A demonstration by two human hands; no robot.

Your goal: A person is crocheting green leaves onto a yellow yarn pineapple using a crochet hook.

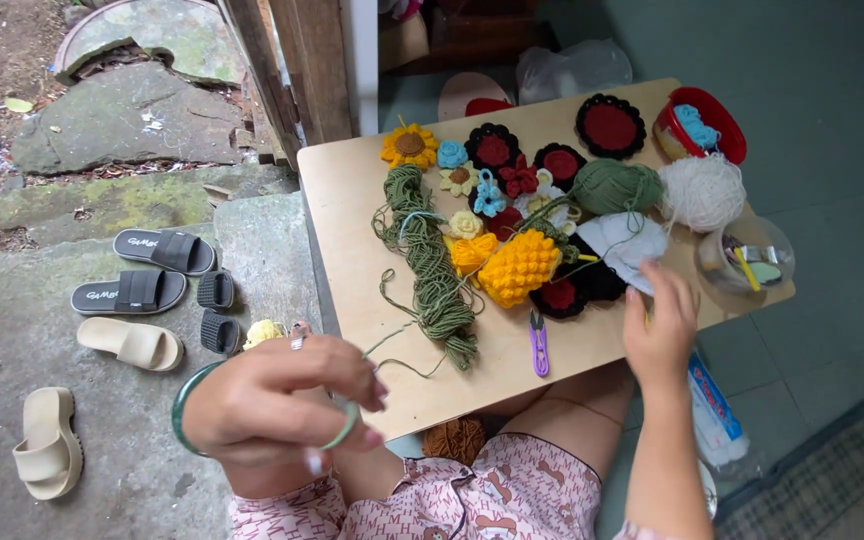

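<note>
- Head view is looking down on a small wooden board (352, 190) resting across the person's lap, its near edge running just above the knees.
- Left hand (287, 400) is hovering off the board's near left corner, fingers curled shut and pinching a strand of green yarn (392, 335); a green bangle (184, 405) is sitting on that wrist.
- That strand is trailing up over the board's edge to a long skein of green yarn (432, 270) lying down the left-middle of the board.
- Right hand (660, 330) is reaching onto the board near its right edge, fingertips touching a white piece (624, 240); whether they are actually gripping it is hard to tell, since the back of the hand is hiding them.
- Purple snips (539, 345) are lying just left of that hand, close to the near edge.
- Crocheted flowers (492, 200) are crowding the middle, with a green ball (617, 185) and a white ball (702, 190) towards the right.
- Red tub (717, 115) and clear bowl (747, 260) are hanging over the right edge.
- Bare wood is showing along the left side and the near edge, leaving open room there.
- Sandals (137, 290) are lying on the stone floor well to the left.
</note>
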